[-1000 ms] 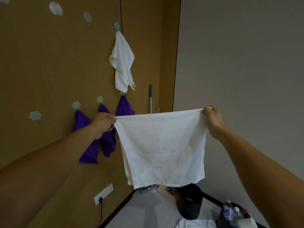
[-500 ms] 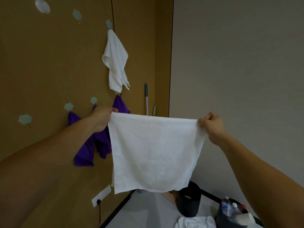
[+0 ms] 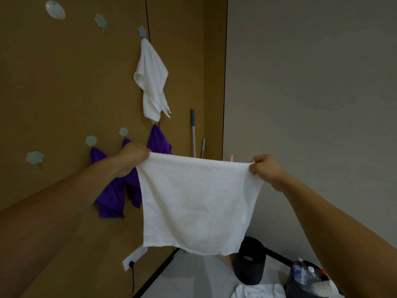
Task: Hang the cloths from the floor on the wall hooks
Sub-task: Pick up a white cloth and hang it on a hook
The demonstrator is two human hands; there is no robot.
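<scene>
Parts of the three purple cloths (image 3: 111, 196) on the brown wall (image 3: 64, 82) are hidden by the spread white terry cloth (image 3: 197, 203) and the left hand (image 3: 133, 157). A crumpled white cloth (image 3: 257, 291) on the floor (image 3: 193, 276) is cut off by the bottom edge.

Left hand (image 3: 133, 157) and right hand (image 3: 266, 168) hold a white cloth (image 3: 197, 203) spread before the brown wall (image 3: 64, 82).

No legible text anywhere; water bottle (image 3: 299, 272) label too blurred.
</scene>
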